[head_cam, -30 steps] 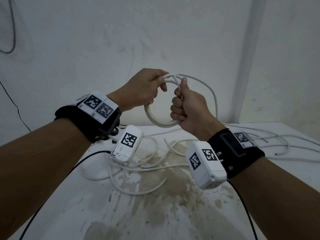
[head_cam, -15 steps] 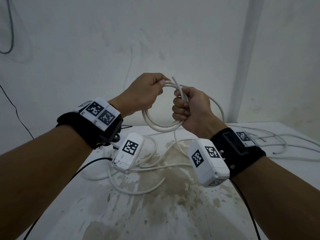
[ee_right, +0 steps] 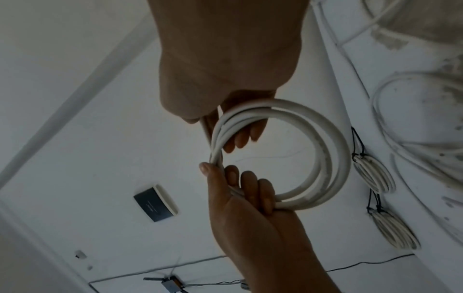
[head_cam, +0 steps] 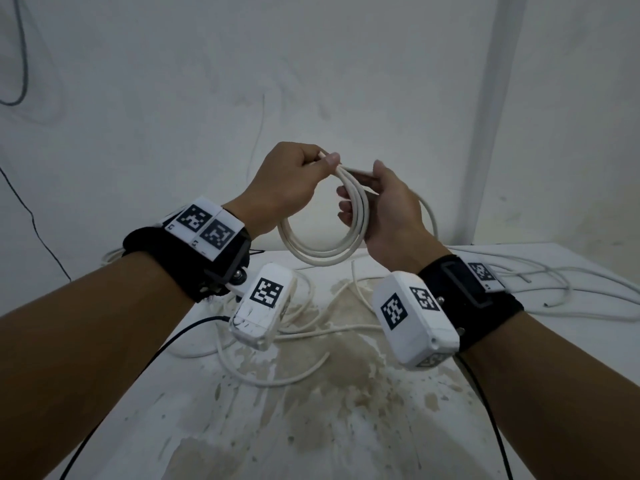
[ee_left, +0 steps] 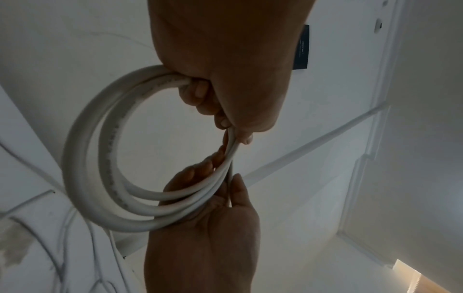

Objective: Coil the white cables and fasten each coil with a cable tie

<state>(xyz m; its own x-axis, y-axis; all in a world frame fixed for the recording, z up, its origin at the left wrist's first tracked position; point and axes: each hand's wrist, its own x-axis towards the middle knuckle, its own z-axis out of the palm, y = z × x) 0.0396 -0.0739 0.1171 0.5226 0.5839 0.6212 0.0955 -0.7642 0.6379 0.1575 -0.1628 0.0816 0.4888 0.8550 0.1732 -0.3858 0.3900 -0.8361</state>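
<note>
I hold a white cable coil (head_cam: pixel 320 252) of about three loops in the air above the table, in front of the wall. My left hand (head_cam: pixel 311 168) grips the top of the coil, fingers curled round the strands (ee_left: pixel 175 77). My right hand (head_cam: pixel 360 188) is against the coil's right side: its fingers (ee_right: pixel 240 138) lie behind the loops and its thumb (ee_left: pixel 234 188) pinches one strand. The rest of this cable (head_cam: pixel 429 216) arcs behind the right hand down toward the table. No cable tie shows in either hand.
Loose white cables (head_cam: pixel 277 379) sprawl over the stained white table (head_cam: pixel 311 438), with more (head_cam: pixel 554 285) at the right. Two coils tied with black ties (ee_right: pixel 373 174) (ee_right: pixel 395 230) lie at the table's far left. The wall stands close behind.
My right hand has loosened from a fist into a looser hold with fingers nearly straight. The coil has turned more edge-on and both hands have risen slightly. The left grip is unchanged.
</note>
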